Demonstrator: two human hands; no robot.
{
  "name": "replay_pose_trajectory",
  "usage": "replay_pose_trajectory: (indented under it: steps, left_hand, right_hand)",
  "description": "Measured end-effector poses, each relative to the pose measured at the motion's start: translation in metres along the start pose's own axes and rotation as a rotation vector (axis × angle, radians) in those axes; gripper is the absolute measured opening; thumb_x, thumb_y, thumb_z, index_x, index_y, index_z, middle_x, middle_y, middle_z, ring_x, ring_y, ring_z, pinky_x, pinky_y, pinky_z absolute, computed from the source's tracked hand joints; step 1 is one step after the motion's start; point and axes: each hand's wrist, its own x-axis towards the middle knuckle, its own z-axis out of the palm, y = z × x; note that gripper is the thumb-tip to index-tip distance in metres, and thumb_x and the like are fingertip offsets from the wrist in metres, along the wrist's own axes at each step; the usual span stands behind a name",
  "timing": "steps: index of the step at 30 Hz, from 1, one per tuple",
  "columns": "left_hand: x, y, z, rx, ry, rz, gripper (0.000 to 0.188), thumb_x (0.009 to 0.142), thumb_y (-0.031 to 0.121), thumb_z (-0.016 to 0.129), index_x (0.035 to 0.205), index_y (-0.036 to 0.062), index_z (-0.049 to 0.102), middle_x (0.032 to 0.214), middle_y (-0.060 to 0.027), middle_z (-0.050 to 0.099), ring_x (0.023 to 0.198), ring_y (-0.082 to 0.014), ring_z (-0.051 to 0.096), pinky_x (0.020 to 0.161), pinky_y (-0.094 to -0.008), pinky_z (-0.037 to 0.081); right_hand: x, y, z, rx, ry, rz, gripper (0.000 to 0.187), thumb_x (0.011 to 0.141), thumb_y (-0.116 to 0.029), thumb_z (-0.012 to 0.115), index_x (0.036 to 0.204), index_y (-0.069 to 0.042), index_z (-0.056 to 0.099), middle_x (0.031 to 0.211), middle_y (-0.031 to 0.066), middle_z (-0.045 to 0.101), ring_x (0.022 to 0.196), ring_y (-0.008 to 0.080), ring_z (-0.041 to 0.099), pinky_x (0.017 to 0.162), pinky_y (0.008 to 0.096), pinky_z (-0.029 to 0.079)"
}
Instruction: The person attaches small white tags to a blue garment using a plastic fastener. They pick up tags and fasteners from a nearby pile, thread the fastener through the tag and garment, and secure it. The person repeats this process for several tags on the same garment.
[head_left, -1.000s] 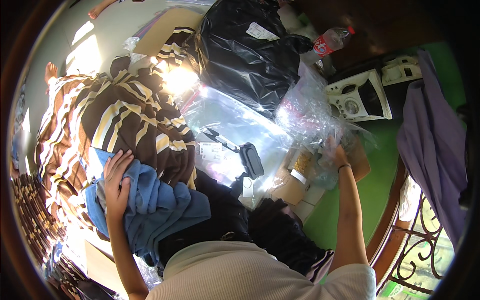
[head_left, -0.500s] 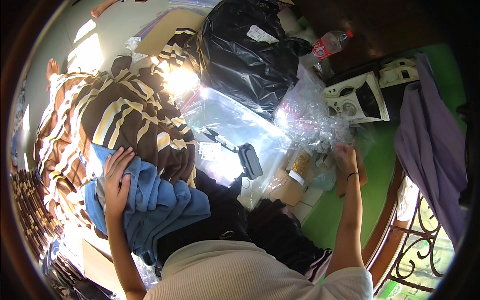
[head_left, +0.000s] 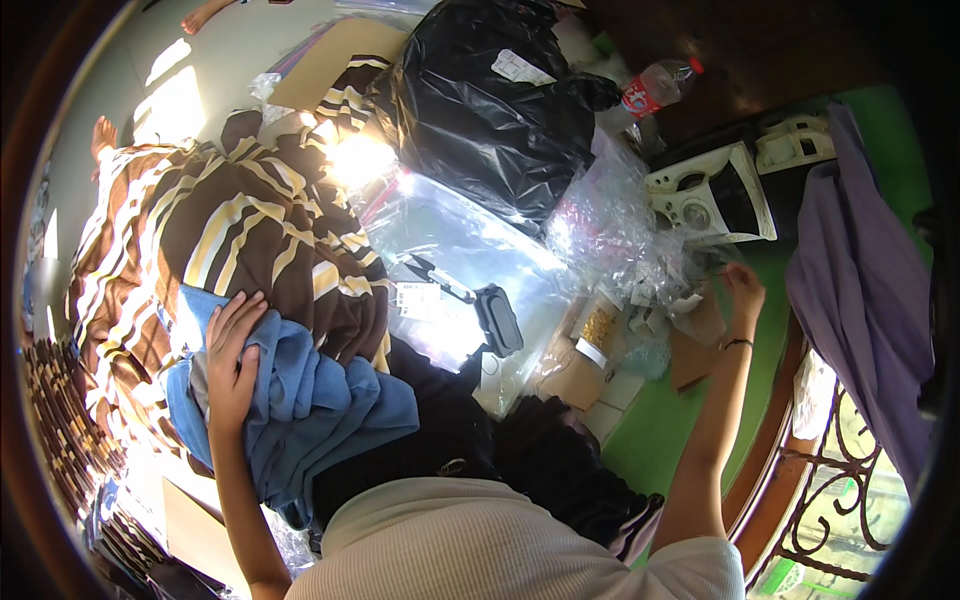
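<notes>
One left hand [head_left: 232,350] lies spread flat on one blue garment [head_left: 300,410]; one right hand [head_left: 745,290] pinches crumpled clear plastic wrap [head_left: 625,225] beside one black bag [head_left: 490,110].

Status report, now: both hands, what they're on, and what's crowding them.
Left hand flat on blue cloth, open. Right hand reaching into clear plastic wrap; grip unclear. Striped brown fabric and black bag crowd close.

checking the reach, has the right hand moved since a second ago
Yes. The right hand has shifted right, away from the clear plastic bags, toward the purple cloth.
</notes>
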Motion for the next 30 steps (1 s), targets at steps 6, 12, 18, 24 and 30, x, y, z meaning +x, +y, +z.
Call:
replay_pose_trajectory:
  steps: [6,12,18,24,30]
  left_hand:
    - [0.0,0.0,0.001,0.004,-0.003,0.0,0.038,0.079,0.02,0.038,0.108,0.0015,0.054,0.114,-0.0099,0.053,0.115,-0.0256,0.04,0.101,-0.0397,0.019]
    - [0.001,0.001,0.0,-0.004,-0.006,-0.01,0.037,0.079,0.02,0.038,0.107,0.0013,0.054,0.114,-0.01,0.053,0.115,-0.0256,0.04,0.101,-0.0401,0.019]
    - [0.001,0.002,-0.001,-0.01,-0.009,-0.017,0.038,0.079,0.022,0.039,0.107,0.0012,0.055,0.113,-0.0106,0.054,0.116,-0.0261,0.04,0.1,-0.0402,0.019]
    - [0.001,0.001,-0.001,-0.019,-0.012,-0.016,0.038,0.079,0.023,0.04,0.106,0.0011,0.055,0.114,-0.0107,0.053,0.116,-0.0266,0.04,0.1,-0.0409,0.019]
    - [0.001,-0.001,0.0,-0.026,-0.02,-0.021,0.038,0.078,0.023,0.04,0.106,0.0014,0.055,0.114,-0.0106,0.053,0.117,-0.0266,0.04,0.1,-0.0415,0.018]
  right_hand:
    - [-0.027,-0.129,-0.007,-0.113,-0.356,-0.078,0.011,0.075,-0.002,0.061,0.086,0.0,0.06,0.079,0.0033,0.059,0.07,0.0109,0.057,0.063,0.0216,0.046]
    - [-0.07,-0.179,0.067,0.132,-0.93,0.001,0.01,0.074,-0.001,0.061,0.084,-0.001,0.059,0.079,0.0042,0.059,0.072,0.0117,0.058,0.067,0.0222,0.047]
    - [-0.118,-0.158,0.167,0.248,-1.29,-0.054,0.01,0.078,0.0,0.057,0.088,0.0,0.06,0.084,0.005,0.061,0.078,0.0118,0.058,0.071,0.0226,0.047]
    - [-0.154,-0.148,0.209,0.357,-1.381,0.011,0.016,0.077,0.006,0.054,0.091,0.001,0.059,0.085,0.0053,0.061,0.08,0.011,0.058,0.075,0.0229,0.047]
    - [-0.153,-0.152,0.197,0.071,-1.085,-0.311,0.03,0.076,0.003,0.056,0.104,-0.007,0.058,0.092,0.0072,0.062,0.069,0.0089,0.059,0.064,0.0234,0.049]
